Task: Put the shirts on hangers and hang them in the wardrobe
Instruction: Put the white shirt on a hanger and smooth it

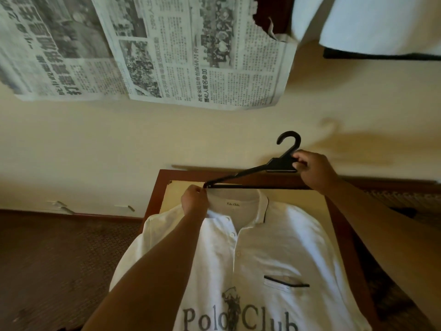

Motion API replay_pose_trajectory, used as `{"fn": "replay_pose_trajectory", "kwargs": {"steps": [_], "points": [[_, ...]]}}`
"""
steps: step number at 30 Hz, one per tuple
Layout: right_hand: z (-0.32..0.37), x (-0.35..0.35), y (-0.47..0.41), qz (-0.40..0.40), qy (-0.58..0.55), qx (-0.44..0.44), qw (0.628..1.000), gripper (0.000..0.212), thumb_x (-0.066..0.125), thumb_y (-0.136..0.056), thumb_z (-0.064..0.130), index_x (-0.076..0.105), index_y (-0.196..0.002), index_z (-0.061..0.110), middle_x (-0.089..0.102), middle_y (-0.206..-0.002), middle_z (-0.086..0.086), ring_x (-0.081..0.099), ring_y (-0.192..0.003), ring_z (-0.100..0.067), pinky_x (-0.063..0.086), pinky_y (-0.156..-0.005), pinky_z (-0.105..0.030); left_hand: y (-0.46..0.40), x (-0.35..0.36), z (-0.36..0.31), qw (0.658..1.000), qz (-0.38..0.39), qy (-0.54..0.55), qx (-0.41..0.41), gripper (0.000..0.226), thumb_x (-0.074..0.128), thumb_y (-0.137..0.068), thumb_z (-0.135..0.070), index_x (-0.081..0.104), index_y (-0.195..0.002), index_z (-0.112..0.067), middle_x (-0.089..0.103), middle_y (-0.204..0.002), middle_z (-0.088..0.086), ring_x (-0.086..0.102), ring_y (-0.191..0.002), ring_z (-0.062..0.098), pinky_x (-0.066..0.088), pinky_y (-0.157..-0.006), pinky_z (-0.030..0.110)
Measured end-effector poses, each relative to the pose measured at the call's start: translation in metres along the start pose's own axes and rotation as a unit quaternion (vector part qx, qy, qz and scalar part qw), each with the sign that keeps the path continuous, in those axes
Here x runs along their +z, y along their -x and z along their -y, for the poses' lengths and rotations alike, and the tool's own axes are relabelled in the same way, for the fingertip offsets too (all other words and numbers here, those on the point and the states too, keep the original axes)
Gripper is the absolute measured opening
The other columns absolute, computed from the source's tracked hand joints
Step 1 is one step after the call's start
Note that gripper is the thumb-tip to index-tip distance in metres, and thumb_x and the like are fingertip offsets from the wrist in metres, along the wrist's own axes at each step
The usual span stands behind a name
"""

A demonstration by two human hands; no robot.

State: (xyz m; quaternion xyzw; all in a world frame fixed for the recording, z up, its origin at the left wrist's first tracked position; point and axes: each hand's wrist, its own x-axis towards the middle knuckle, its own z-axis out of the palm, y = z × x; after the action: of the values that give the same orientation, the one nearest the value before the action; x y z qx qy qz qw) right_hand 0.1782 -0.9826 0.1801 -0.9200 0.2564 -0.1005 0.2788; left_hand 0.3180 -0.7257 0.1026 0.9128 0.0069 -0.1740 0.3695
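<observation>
— Where's the shirt (257, 254)?
— Flat on the surface (157, 187), collar at its far edge. My left grip (194, 201) pinches the collar; my right grip (310, 168) clamps the hanger (250, 174), tilted just beyond, arm-tip nearest left.

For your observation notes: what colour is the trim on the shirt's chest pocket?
Black, a thin band along the pocket top of the white shirt; head view.

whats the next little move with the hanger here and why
Probably slide the hanger's left tip into the collar opening. The right hand grips the hanger at its neck, the left hand pinches the collar of the white polo shirt right beside that tip, and the hanger is still outside the shirt.
</observation>
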Motion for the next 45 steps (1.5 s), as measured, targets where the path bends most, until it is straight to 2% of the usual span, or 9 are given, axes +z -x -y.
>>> {"fn": "replay_pose_trajectory", "kwargs": {"steps": [8, 16, 21, 25, 30, 34, 38, 41, 45], "points": [[-0.012, 0.011, 0.003, 0.0, -0.004, 0.052, 0.999, 0.031, 0.05, -0.094, -0.003, 0.06, -0.123, -0.001, 0.063, -0.118, -0.021, 0.058, -0.108, -0.033, 0.037, -0.083, -0.025, -0.007, -0.001, 0.004, 1.0, -0.009, 0.0, -0.007, 0.022, 0.049, -0.097, -0.02, 0.064, -0.107, -0.007, 0.067, -0.102, 0.01, 0.053, -0.082, 0.018, 0.042, -0.072, 0.027], [0.014, 0.047, 0.004, 0.091, 0.009, 0.035, 0.995, 0.029, 0.051, -0.092, -0.002, 0.063, -0.118, 0.0, 0.065, -0.112, -0.016, 0.058, -0.107, -0.032, 0.038, -0.084, -0.024, -0.008, -0.001, 0.004, 1.0, 0.016, 0.01, 0.022, 0.018, 0.051, -0.098, -0.022, 0.062, -0.106, -0.01, 0.058, -0.093, 0.001, 0.053, -0.082, 0.014, 0.039, -0.067, 0.021], [0.048, 0.1, -0.002, 0.135, -0.017, 0.041, 0.99, 0.029, 0.051, -0.092, -0.002, 0.063, -0.119, 0.003, 0.064, -0.111, -0.015, 0.059, -0.106, -0.029, 0.038, -0.082, -0.025, -0.009, 0.008, -0.002, 0.997, 0.025, 0.059, 0.051, 0.015, 0.052, -0.097, -0.023, 0.063, -0.104, -0.014, 0.064, -0.099, 0.001, 0.06, -0.088, 0.015, 0.052, -0.075, 0.026], [0.066, 0.134, -0.008, 0.17, -0.026, 0.054, 0.984, 0.028, 0.05, -0.09, -0.005, 0.065, -0.112, 0.001, 0.064, -0.111, -0.017, 0.059, -0.1, -0.029, 0.037, -0.077, -0.024, -0.011, 0.013, -0.007, 0.994, 0.051, 0.066, 0.07, 0.016, 0.051, -0.098, -0.026, 0.063, -0.103, -0.017, 0.063, -0.09, -0.002, 0.062, -0.079, 0.012, 0.044, -0.056, 0.014], [0.061, 0.153, -0.013, 0.18, -0.02, 0.064, 0.981, 0.028, 0.05, -0.092, 0.001, 0.065, -0.115, 0.004, 0.064, -0.114, -0.018, 0.059, -0.103, -0.031, 0.038, -0.078, -0.024, -0.017, 0.018, 0.005, 0.996, 0.058, 0.034, 0.058, 0.019, 0.049, -0.099, -0.027, 0.06, -0.107, -0.014, 0.068, -0.097, 0.006, 0.064, -0.084, 0.018, 0.052, -0.071, 0.025], [0.049, 0.151, 0.012, 0.071, 0.017, 0.063, 0.995, 0.029, 0.047, -0.095, 0.009, 0.059, -0.121, 0.003, 0.058, -0.122, -0.018, 0.054, -0.113, -0.032, 0.043, -0.092, -0.035, -0.01, 0.021, 0.016, 0.99, 0.095, -0.048, 0.089, 0.028, 0.055, -0.096, -0.024, 0.051, -0.121, -0.015, 0.062, -0.109, 0.005, 0.059, -0.092, 0.017, 0.05, -0.071, 0.022], [0.048, 0.16, 0.073, -0.013, 0.024, 0.143, 0.989, 0.023, 0.052, -0.096, 0.028, 0.055, -0.109, 0.009, 0.057, -0.105, -0.007, 0.059, -0.096, -0.021, 0.047, -0.077, -0.026, 0.011, 0.032, 0.029, 0.928, 0.049, -0.217, 0.3, 0.045, 0.054, -0.093, -0.022, 0.045, -0.137, -0.019, 0.045, -0.137, 0.001, 0.038, -0.128, 0.019, 0.033, -0.105, 0.029], [0.044, 0.175, 0.1, 0.025, 0.013, 0.249, 0.968, 0.06, 0.058, -0.085, 0.058, 0.049, -0.123, 0.012, 0.058, -0.114, -0.004, 0.06, -0.102, -0.019, 0.054, -0.081, -0.03, 0.025, 0.045, 0.029, 0.872, 0.126, -0.268, 0.389, 0.036, 0.047, -0.095, -0.02, 0.052, -0.131, -0.021, 0.049, -0.137, -0.001, 0.04, -0.13, 0.016, 0.029, -0.108, 0.028], [0.038, 0.176, 0.107, 0.023, 0.031, 0.287, 0.957, 0.052, 0.055, -0.093, 0.043, 0.046, -0.132, 0.01, 0.055, -0.125, -0.007, 0.057, -0.112, -0.021, 0.05, -0.089, -0.031, 0.03, 0.061, 0.023, 0.844, 0.153, -0.325, 0.399, 0.033, 0.04, -0.099, -0.022, 0.054, -0.129, -0.023, 0.056, -0.133, 0.0, 0.047, -0.126, 0.019, 0.031, -0.109, 0.033]]}}
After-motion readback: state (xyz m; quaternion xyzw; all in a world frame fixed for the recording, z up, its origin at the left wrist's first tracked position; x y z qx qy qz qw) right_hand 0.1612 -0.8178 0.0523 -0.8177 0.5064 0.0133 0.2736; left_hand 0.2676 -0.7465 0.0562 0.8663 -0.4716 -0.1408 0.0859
